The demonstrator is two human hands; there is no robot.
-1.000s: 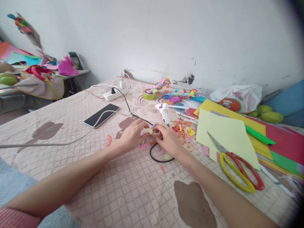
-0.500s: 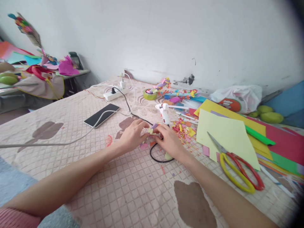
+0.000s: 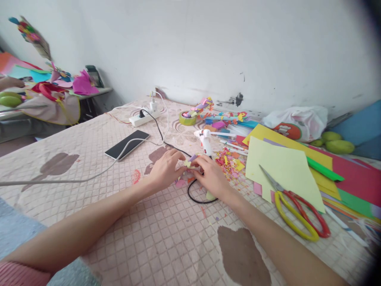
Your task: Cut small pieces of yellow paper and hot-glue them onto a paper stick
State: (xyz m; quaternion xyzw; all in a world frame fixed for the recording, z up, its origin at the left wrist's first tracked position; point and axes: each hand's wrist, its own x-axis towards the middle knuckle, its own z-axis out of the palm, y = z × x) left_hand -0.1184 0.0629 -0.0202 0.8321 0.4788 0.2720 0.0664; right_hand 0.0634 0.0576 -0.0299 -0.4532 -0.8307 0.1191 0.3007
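Both the left hand (image 3: 165,170) and the right hand (image 3: 212,176) are pinching a small yellow-and-purple paper piece (image 3: 189,162) over the quilted bedcover (image 3: 125,222), beside the white glue gun (image 3: 205,141); it is looking light, flimsy and crushable, best held by its edges.

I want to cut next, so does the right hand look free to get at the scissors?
Probably not at once: the right hand is pinching the small paper piece together with the left hand. The scissors lie uncovered on the pale yellow sheet to its right.
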